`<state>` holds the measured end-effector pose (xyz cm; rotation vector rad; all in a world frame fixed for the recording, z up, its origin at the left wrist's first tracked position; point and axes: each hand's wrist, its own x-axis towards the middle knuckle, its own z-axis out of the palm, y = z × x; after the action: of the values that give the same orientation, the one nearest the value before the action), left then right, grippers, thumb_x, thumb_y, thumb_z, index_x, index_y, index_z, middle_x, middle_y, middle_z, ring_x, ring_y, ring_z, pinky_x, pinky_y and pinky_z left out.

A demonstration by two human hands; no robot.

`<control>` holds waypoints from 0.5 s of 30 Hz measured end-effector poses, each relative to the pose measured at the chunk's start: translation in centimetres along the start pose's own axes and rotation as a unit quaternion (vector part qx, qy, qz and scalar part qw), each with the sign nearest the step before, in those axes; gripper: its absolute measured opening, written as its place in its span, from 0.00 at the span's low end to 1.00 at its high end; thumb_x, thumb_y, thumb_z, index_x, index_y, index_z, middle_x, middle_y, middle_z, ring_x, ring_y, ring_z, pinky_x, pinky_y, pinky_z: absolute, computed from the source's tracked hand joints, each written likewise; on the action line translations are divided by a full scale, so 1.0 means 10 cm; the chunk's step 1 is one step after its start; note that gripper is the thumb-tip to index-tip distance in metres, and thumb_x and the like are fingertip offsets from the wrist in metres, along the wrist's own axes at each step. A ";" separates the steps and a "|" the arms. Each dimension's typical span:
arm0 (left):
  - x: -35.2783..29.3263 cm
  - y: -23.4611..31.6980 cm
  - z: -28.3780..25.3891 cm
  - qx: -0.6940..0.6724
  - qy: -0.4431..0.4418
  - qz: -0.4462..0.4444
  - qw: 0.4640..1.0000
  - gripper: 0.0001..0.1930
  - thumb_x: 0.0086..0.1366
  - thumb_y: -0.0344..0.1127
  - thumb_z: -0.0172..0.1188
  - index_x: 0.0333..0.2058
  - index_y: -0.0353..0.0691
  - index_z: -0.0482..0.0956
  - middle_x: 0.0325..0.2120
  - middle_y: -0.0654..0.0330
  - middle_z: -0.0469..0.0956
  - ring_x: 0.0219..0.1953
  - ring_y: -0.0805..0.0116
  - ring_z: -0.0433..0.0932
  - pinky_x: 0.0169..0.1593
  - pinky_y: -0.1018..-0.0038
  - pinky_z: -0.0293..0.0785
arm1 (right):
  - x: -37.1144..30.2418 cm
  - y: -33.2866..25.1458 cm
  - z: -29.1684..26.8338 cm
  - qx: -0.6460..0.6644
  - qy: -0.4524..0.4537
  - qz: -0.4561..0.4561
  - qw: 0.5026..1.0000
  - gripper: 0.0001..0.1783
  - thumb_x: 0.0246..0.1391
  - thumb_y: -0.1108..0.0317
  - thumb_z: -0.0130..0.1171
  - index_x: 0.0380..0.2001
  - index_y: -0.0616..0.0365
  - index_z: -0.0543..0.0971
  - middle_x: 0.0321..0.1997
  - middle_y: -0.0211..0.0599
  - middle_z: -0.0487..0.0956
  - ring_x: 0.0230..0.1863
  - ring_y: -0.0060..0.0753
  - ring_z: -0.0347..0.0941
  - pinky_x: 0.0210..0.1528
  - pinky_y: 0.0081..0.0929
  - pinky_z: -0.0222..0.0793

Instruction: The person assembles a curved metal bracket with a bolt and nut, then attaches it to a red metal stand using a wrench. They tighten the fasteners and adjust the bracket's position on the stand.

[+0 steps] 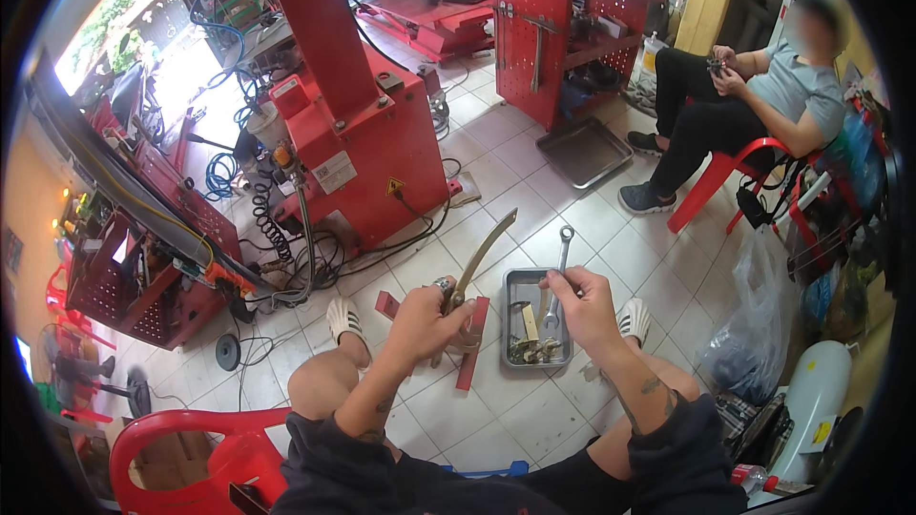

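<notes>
My left hand [429,319] is closed around a metal part with a long, curved, brass-coloured arm [489,248] that rises up and to the right. A red metal piece [468,362] shows below and beside that hand; how they touch is hidden. In my right hand [584,300], a silver combination wrench [563,253] is pinched by its shaft, ring end up and open jaw down. Under the wrench, on the tiled floor, lies a grey metal tray [510,300] with several small metal parts [536,351] in it.
Ahead stands a red machine [367,153] with hoses and cables at its base. A red tool cabinet [530,57] and a black drip tray [584,153] are farther off. At right, a person [792,86] sits on a red chair [711,181], near a plastic bag [749,324].
</notes>
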<state>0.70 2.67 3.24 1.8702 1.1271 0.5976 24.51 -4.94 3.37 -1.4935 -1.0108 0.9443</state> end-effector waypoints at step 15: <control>-0.06 -0.31 0.12 -0.189 -0.037 -0.012 0.981 0.11 0.69 0.40 0.64 0.37 0.38 0.77 0.23 0.67 0.77 0.27 0.79 0.76 0.33 0.78 0.73 | -0.01 0.20 0.16 -0.019 -0.080 -0.013 0.997 0.34 0.73 0.43 0.42 0.25 0.60 0.79 0.20 0.25 0.71 0.24 0.15 0.64 0.28 0.19 0.61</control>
<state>-0.14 2.39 -0.01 1.5370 0.9134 0.6719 23.22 -4.71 1.20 -1.4498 -1.1657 1.0447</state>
